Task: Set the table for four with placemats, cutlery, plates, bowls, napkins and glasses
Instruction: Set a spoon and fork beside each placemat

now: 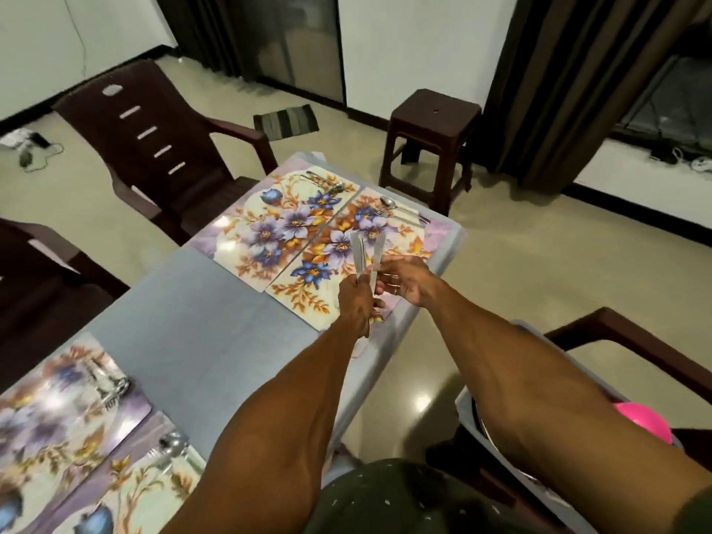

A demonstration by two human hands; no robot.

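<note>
No readable writing or brand anywhere. Both hands meet at frame centre-right over the bench, grey-topped. Left hand grip wrapped tight round a bunch of knives, blades pointing up and away. Right hand grip pinching one knife by its lower end, blade angled off from the bunch. Exact count in the bunch unclear.

Hands hover above the far right placemat, floral, touching the far left placemat edge to edge. Spoon and fork lie at the top edge of the right one; more cutlery lies at the top of the left one.

Lower left of frame: two more floral placemats, near left placemat and nearest placemat, blurred, each with cutlery on it, type hard to tell.

Around: dark plastic chair upper left, brown stool upper centre-right, striped mat on the floor, dark curtains upper right. Second chair at right edge, pink object behind the right forearm, partly hidden.
</note>
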